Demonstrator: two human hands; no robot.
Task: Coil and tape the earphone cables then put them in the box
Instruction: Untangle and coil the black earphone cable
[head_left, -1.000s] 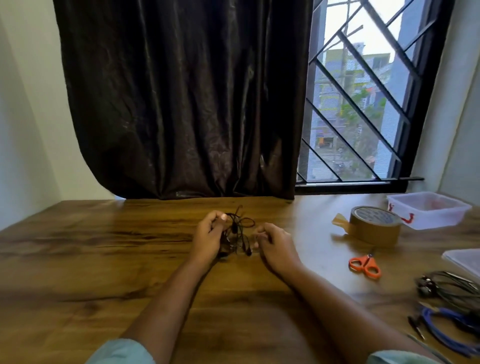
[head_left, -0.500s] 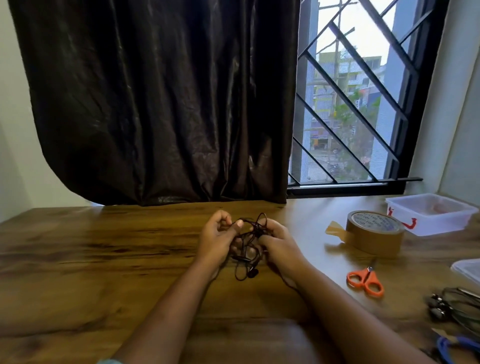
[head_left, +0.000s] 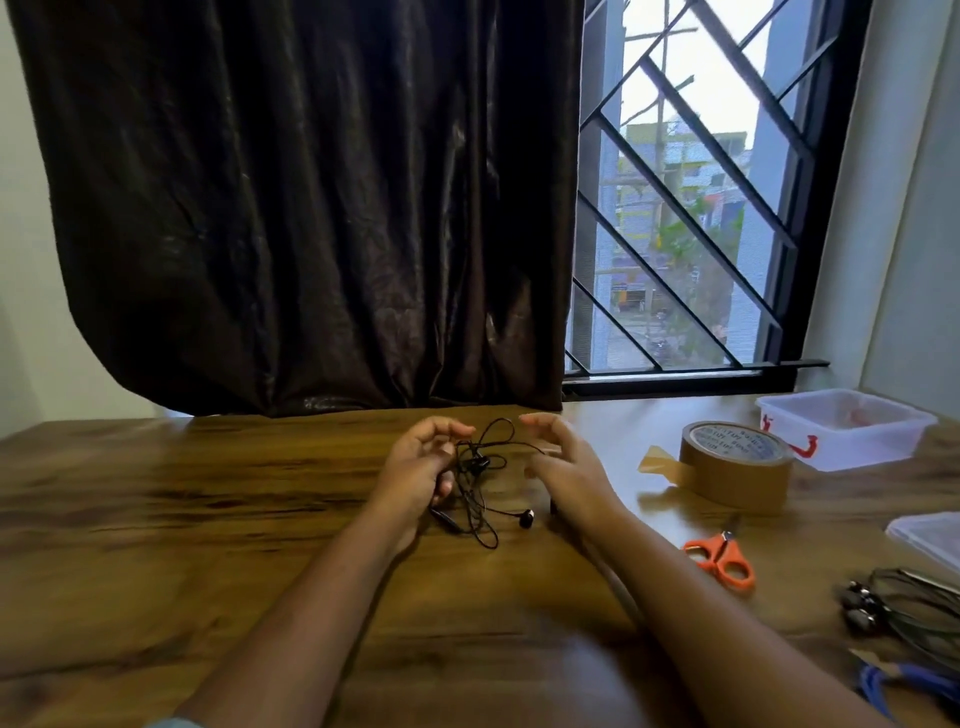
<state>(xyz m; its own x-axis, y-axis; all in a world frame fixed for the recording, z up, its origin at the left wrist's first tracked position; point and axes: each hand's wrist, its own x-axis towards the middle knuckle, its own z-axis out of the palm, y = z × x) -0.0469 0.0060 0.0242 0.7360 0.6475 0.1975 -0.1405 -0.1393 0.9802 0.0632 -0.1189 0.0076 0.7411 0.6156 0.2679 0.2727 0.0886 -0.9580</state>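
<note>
Black earphone cable (head_left: 474, 486) held by left hand (head_left: 415, 470); right hand (head_left: 569, 470) spread beside it, tape roll (head_left: 737, 470) apart.

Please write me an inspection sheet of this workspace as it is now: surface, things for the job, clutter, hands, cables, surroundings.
Surface: wooden table, dark grain.
Job's things: brown tape roll to the right of the hands, its loose end sticking out; orange scissors nearer than the roll; white plastic box open, far right.
Clutter: plastic lid at the right edge.
Hands: left hand grips the black earphone cable; right hand open beside it, contact cannot be told.
Cables: black earphone cable tangled, not coiled, one earbud on the table; grey cable bundle and blue cable at the right.
Surroundings: dark curtain, barred window.
</note>
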